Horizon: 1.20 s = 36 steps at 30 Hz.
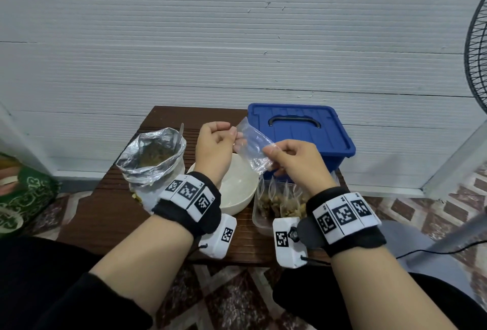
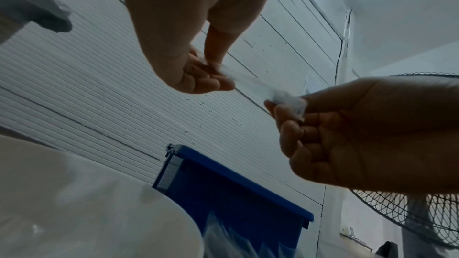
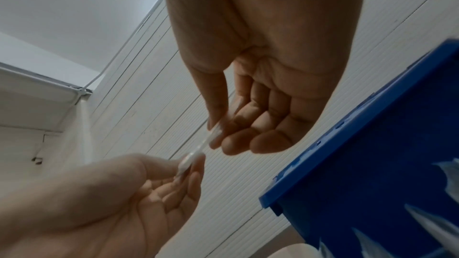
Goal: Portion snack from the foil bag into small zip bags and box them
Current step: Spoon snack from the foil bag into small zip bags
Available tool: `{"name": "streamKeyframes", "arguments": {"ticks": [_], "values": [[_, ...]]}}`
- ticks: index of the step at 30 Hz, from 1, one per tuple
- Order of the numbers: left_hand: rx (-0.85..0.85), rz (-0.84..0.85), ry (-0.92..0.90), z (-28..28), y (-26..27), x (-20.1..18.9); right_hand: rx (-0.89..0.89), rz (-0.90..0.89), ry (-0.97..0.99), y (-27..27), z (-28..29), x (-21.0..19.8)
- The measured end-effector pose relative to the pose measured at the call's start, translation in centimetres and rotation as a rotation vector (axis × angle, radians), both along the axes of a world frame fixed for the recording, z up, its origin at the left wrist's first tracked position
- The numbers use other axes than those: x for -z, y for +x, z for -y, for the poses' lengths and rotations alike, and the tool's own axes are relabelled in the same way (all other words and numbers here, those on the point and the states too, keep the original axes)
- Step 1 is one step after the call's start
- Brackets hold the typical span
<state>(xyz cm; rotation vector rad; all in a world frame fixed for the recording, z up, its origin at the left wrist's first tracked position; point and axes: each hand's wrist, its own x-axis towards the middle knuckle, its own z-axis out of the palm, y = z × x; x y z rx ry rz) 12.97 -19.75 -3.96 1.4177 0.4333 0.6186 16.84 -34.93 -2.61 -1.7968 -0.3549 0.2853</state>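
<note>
An empty clear small zip bag [image 1: 255,145] hangs in the air between both hands above the white bowl [image 1: 241,184]. My left hand [image 1: 234,136] pinches its left edge between thumb and fingers. My right hand [image 1: 274,154] pinches its right side lower down. The wrist views show the zip bag [image 3: 196,152] edge-on, pinched by both hands [image 2: 216,70]. The open foil bag [image 1: 152,155] with brownish snack inside stands at the table's left, a spoon handle [image 1: 181,132] sticking out. A clear tub [image 1: 259,220] of several filled zip bags [image 1: 279,203] sits under my right wrist.
A blue lidded box [image 1: 300,132] with a dark handle stands at the back right of the small brown table [image 1: 105,213]. A standing fan [image 1: 477,58] is at the far right. A green patterned bag [image 1: 23,195] lies on the floor at left. A white panelled wall runs behind.
</note>
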Motion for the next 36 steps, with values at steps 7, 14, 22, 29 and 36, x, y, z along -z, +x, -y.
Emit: {"name": "streamKeyframes", "arguments": {"ticks": [7,14,22,29,36], "values": [[0.116,-0.044,0.072,-0.1,-0.7,-0.3,-0.079,0.046,-0.096,0.4,0.9,-0.4],[0.085,-0.044,0.117,0.2,-0.8,-0.2,0.015,0.041,-0.047,0.7,1.2,-0.3],[0.428,-0.115,1.134,0.3,-1.5,-0.3,0.049,0.115,-0.111,0.7,1.5,-0.4],[0.379,-0.062,1.147,0.6,-1.4,-0.1,-0.001,0.062,-0.081,0.3,1.2,-0.9],[0.297,0.026,0.979,-0.1,-1.5,-0.2,-0.064,-0.14,0.074,0.8,2.1,-1.3]]}}
